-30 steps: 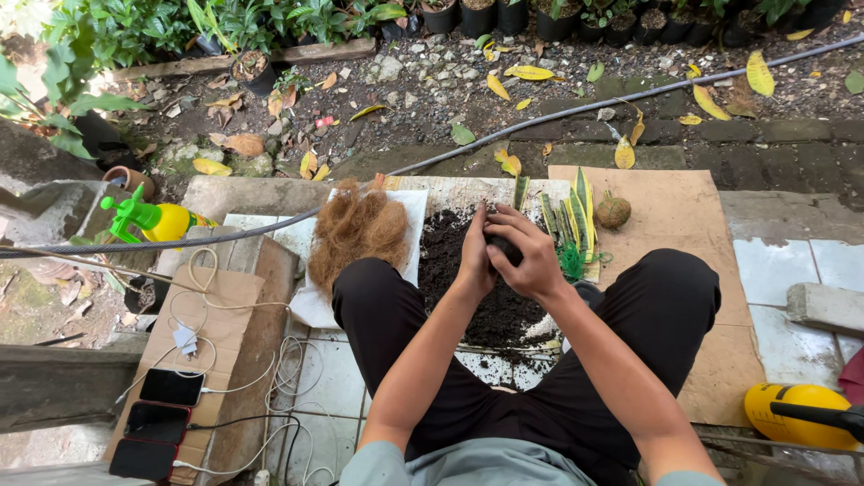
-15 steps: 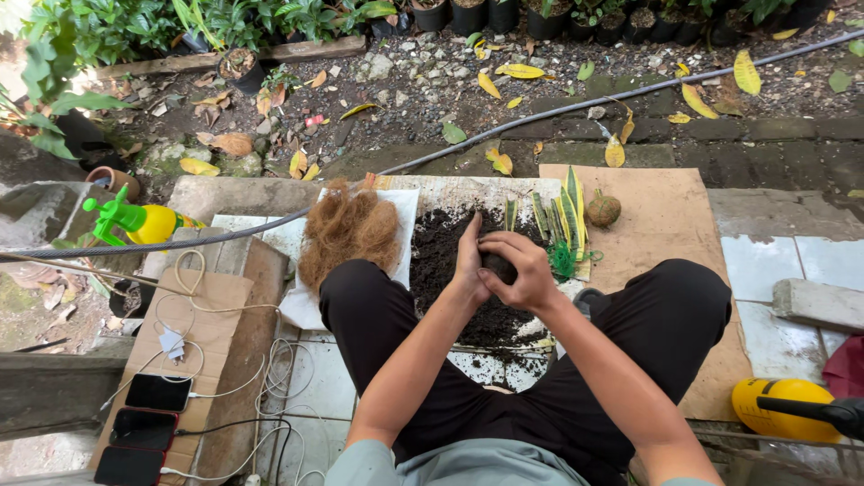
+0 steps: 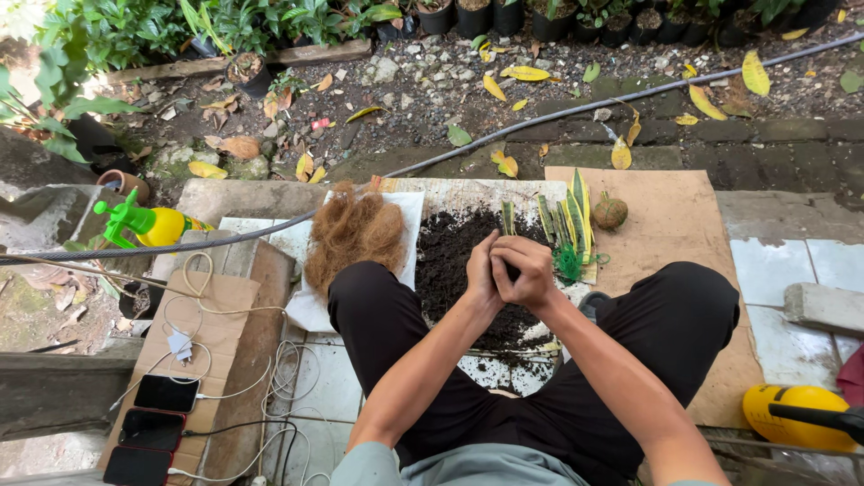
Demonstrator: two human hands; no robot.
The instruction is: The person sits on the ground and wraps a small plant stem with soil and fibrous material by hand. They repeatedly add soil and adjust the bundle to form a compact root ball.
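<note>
Head view: hands [image 3: 510, 273] cup soil lump [image 3: 511, 270] (axis hidden).

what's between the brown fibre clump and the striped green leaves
In the head view, a heap of dark soil lies between the fibre clump and the striped leaves, with both hands cupped together over it.

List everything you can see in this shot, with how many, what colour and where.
soil pile: one, dark brown, on the white sheet under the hands
coconut fibre clump: one, reddish brown, left of the soil
striped leaf cuttings: several, green and yellow, right of the soil
fibre ball: one, brown, on the cardboard
spray bottle: one, yellow with green trigger, far left
phones: three, black, bottom left, cabled
hose: one, black, across the ground
left hand, right hand: clasped together over the soil
</note>
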